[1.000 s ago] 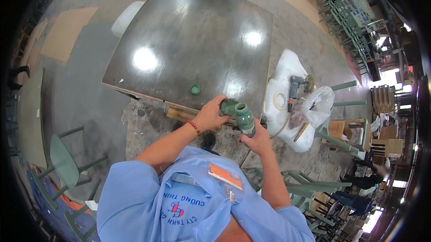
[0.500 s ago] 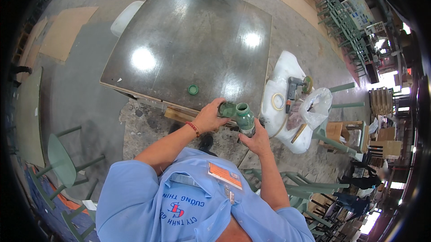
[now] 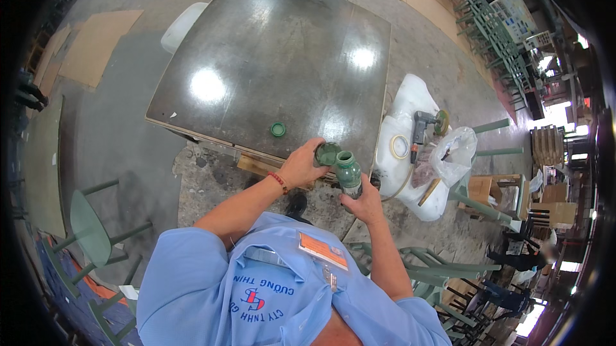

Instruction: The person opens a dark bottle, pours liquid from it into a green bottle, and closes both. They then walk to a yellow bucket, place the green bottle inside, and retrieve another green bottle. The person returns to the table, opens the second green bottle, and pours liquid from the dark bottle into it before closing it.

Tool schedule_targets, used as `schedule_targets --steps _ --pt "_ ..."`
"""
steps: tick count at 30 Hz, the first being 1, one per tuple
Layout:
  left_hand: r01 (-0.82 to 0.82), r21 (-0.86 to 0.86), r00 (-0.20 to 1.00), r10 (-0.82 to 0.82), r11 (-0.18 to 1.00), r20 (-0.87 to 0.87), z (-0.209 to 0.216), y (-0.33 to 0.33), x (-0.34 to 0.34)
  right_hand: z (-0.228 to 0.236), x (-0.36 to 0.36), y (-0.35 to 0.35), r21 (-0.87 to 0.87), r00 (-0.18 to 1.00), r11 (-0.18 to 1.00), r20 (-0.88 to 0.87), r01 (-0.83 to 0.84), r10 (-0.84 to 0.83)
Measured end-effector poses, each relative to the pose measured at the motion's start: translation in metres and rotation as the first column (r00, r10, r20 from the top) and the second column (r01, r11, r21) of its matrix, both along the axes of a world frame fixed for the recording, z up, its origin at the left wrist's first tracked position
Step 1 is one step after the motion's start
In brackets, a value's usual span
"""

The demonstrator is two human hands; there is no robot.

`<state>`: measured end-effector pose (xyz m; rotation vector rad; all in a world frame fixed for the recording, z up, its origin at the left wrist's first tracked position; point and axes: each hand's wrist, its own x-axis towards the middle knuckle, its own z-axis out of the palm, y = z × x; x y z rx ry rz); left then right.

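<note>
My left hand (image 3: 301, 164) is closed around a small green-tinted cup (image 3: 327, 153), its mouth showing toward me. Beside it, my right hand (image 3: 364, 202) grips an uncapped green bottle (image 3: 348, 173) by its lower body. The bottle's open neck points up and away from me, close to the cup's rim; whether they touch I cannot tell. Both are held at the near right edge of a dark, shiny table (image 3: 276, 57). On the tabletop, left of my hands and a little farther off, lies a round green cap (image 3: 278, 129).
Right of the table, a white wrapped surface (image 3: 407, 99) bears a power tool (image 3: 421, 129) with a round disc, a tape roll (image 3: 399, 147), a clear plastic bag (image 3: 454, 152) and a wooden-handled brush (image 3: 429, 192). A green stool (image 3: 90, 227) stands at left. Several green chair frames stand near my right elbow.
The cup has tipped slightly, so its mouth shows more. The bottle stands a little more upright beside it. Both hands keep their grip.
</note>
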<state>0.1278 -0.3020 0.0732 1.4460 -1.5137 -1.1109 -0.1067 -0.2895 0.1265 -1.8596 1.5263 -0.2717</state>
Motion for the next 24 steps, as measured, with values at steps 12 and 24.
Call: schedule_targets --steps 12,24 --pt "-0.055 -0.04 0.998 0.056 0.998 0.034 -0.004 -0.002 -0.005 -0.007 -0.003 0.009 0.066 0.996 0.997 -0.08 0.046 -0.04" --pt "-0.136 -0.067 0.986 0.142 0.988 0.088 -0.006 -0.004 -0.01 -0.006 0.0 0.01 0.029 0.988 0.998 -0.147 0.049 -0.044"
